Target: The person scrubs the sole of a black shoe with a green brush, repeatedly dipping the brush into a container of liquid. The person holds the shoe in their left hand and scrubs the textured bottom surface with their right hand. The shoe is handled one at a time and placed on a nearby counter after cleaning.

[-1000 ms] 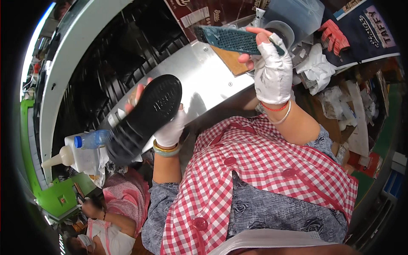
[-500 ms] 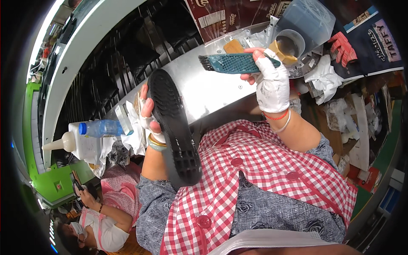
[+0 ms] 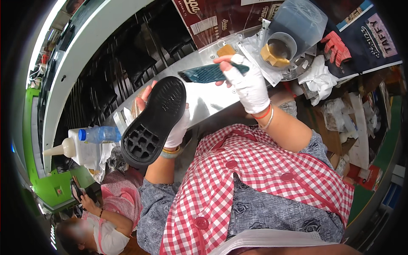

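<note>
A black rubber shoe sole (image 3: 158, 114) is tilted up in front of me, its hollow grid of square cells showing at the lower end. My left hand (image 3: 177, 132), in a white fingerless glove, grips it from behind; most of the palm is hidden by the sole. To its right, my right hand (image 3: 248, 83), gloved the same way, pinches a flat teal brush (image 3: 204, 74) with dark bristles at its left tip. The bristles are close to the sole's upper end but apart from it.
A metal worktop (image 3: 214, 97) lies beneath my hands. At the back right stand a clear cup (image 3: 284, 44) with a yellow piece in it and a large translucent container (image 3: 301, 21). On the left are a blue-capped bottle (image 3: 102, 134) and a white nozzle bottle (image 3: 70, 144). A co-worker sits lower left.
The sole has turned, its lower end swinging left and its gridded side coming more into view. My right hand has carried the brush left, closer to the sole.
</note>
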`<action>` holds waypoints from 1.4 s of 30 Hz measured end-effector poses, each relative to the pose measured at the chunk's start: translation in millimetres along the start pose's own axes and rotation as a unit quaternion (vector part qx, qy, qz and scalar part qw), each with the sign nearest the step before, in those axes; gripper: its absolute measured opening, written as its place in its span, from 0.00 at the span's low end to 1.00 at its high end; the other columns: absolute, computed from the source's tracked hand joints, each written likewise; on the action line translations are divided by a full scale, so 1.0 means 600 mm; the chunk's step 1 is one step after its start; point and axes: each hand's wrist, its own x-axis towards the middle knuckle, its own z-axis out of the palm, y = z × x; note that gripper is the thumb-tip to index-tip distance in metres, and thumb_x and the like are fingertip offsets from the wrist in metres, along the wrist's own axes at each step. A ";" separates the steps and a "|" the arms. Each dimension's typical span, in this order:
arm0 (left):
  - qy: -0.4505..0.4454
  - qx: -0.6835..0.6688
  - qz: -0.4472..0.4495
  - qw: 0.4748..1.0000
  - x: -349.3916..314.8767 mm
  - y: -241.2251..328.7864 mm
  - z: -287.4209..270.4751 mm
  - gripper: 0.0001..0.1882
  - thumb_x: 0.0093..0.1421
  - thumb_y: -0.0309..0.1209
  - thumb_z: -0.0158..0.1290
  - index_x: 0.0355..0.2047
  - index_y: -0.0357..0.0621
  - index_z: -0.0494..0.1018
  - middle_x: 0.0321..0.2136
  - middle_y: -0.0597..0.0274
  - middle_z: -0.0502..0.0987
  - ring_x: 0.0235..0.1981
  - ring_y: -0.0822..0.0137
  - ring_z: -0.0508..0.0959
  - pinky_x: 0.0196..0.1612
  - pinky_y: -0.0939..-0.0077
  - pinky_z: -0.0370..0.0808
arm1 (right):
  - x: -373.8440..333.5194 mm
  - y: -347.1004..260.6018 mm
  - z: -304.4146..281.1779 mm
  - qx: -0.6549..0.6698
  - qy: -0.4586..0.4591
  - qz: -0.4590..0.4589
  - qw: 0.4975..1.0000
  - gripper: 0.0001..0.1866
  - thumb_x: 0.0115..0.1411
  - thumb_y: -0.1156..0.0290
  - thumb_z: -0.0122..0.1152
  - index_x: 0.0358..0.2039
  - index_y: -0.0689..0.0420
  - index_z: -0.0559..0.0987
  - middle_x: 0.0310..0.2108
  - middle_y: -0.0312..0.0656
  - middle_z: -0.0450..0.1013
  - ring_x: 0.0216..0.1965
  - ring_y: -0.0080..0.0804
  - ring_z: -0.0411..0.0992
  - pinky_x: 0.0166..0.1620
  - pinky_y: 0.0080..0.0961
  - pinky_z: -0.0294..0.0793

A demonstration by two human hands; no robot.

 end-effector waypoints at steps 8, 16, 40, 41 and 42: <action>-0.004 -0.147 -0.187 0.971 -0.017 0.015 0.013 0.47 0.47 0.23 0.61 0.61 0.46 0.43 0.58 0.48 0.54 0.55 0.60 0.65 0.57 0.68 0.65 | 0.012 0.026 0.005 -0.100 -0.014 -0.011 0.995 0.09 0.60 0.71 0.55 0.36 0.63 0.77 0.27 0.36 0.72 0.24 0.17 0.70 0.28 0.14 0.73; -0.037 0.023 0.044 0.998 -0.043 -0.054 0.016 0.42 0.48 0.23 0.58 0.58 0.43 0.46 0.56 0.48 0.57 0.56 0.58 0.63 0.58 0.67 0.61 | -0.004 0.029 0.010 -0.163 -0.003 -0.084 0.983 0.06 0.59 0.73 0.55 0.30 0.64 0.76 0.24 0.35 0.71 0.22 0.16 0.69 0.23 0.13 0.70; 0.043 -0.515 -0.296 0.803 0.378 0.048 0.130 0.28 0.62 0.40 0.43 0.59 0.42 0.52 0.54 0.51 0.59 0.49 0.49 0.69 0.49 0.52 0.70 | -0.040 0.097 -0.118 -0.255 0.178 -0.261 0.914 0.14 0.61 0.75 0.51 0.46 0.64 0.73 0.36 0.42 0.74 0.35 0.28 0.73 0.40 0.22 0.70; 0.012 -0.475 -0.286 0.832 0.327 0.049 0.129 0.27 0.62 0.38 0.44 0.59 0.42 0.53 0.53 0.51 0.60 0.49 0.51 0.70 0.49 0.55 0.70 | -0.044 0.089 -0.103 -0.214 0.155 -0.237 0.935 0.14 0.60 0.75 0.52 0.47 0.64 0.73 0.38 0.43 0.74 0.37 0.29 0.73 0.42 0.23 0.70; -0.014 -0.434 -0.279 0.857 0.274 0.047 0.126 0.27 0.62 0.37 0.45 0.59 0.42 0.54 0.53 0.52 0.62 0.49 0.53 0.71 0.50 0.58 0.70 | -0.037 0.092 -0.097 -0.230 0.136 -0.241 0.933 0.14 0.60 0.75 0.52 0.47 0.64 0.73 0.38 0.44 0.74 0.39 0.29 0.73 0.43 0.22 0.69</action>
